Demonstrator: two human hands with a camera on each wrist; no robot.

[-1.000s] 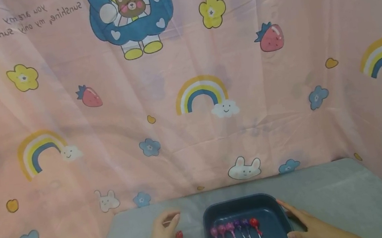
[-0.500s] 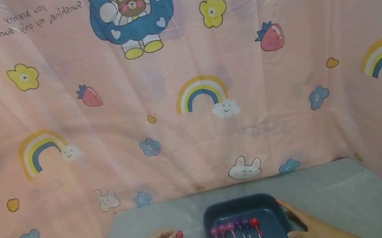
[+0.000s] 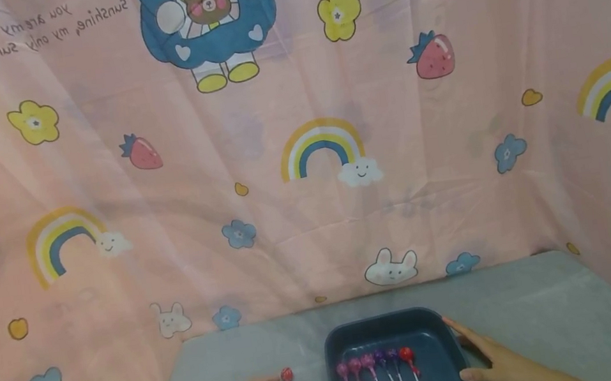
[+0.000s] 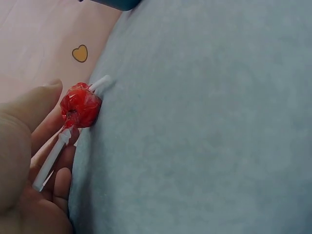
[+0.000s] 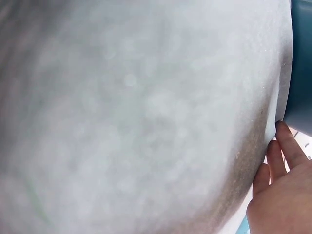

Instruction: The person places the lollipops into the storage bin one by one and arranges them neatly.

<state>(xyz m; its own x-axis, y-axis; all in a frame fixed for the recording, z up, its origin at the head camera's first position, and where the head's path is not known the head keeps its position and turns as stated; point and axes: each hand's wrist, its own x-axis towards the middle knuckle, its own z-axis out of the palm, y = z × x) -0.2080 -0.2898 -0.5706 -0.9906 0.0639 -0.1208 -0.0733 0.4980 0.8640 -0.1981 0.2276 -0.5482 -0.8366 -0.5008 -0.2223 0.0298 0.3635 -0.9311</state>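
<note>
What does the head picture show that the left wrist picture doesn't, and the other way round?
Only the head view shows the right hand at the side of the tray, the six lollipops inside, and printed rainbows.

Only the left wrist view shows the near white stick beside the palm; the left hand hides it from the head camera.

Both show that hand, red candy beside it, the table, the pink backdrop and the tray, though the wrist view catches just its edge.

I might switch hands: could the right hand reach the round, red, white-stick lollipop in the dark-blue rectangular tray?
Probably yes. The right hand touches the tray on the side nearest that red lollipop, which lies uncovered; the hand should only need to reach in.
</note>
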